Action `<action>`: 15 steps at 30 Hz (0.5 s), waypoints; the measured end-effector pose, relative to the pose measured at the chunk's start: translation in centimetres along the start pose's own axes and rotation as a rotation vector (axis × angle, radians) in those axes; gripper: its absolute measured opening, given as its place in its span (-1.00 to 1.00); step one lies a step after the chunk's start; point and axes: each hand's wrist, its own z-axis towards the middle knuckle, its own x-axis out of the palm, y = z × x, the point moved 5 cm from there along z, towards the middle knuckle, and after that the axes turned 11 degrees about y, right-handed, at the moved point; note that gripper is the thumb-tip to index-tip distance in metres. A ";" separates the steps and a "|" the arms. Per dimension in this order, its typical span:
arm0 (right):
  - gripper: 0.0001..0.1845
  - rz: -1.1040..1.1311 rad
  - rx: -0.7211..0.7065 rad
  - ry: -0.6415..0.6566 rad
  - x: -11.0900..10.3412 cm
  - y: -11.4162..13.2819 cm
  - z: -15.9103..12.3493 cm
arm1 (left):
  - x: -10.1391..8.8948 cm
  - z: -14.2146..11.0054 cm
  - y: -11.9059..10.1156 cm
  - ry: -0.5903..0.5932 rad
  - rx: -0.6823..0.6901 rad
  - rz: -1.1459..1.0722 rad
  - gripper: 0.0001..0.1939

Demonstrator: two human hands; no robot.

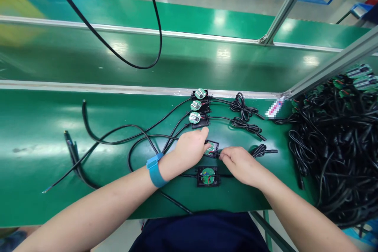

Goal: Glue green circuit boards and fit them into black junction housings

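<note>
My left hand (191, 147), with a blue-green wrist strap (157, 169), is closed on the left side of a black plastic housing (216, 144) that carries a round green circuit board (210, 150). At the housing's right end, my right hand (240, 163) pinches the thin black cable; the fingertips partly hide it. That cable's coiled bundle (259, 151) lies just beyond my right hand. Nearer to me sits another housing with a round board (208, 176), with cables out of both sides. Farther away, three similar boards (195, 117) rest on black housings in a column.
Thick black cables (118, 141) loop across the left of the green table (26, 118). Two coiled cables (246, 125) lie at the back right. A large heap of black cables and boards (339, 138) fills the right side. A black cable loop (161, 35) hangs overhead; a metal post (327, 67) stands beside the heap.
</note>
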 end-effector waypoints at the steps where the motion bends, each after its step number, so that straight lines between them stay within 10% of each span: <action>1: -0.68 0.031 0.021 0.032 -0.2 0.0 0.1 | -0.1 -0.1 -0.1 0.021 -0.009 0.001 -0.75; 15: -0.72 -0.403 -0.161 -0.436 2.1 -1.4 -0.4 | -0.1 -0.2 -0.5 0.054 -0.013 0.026 -0.76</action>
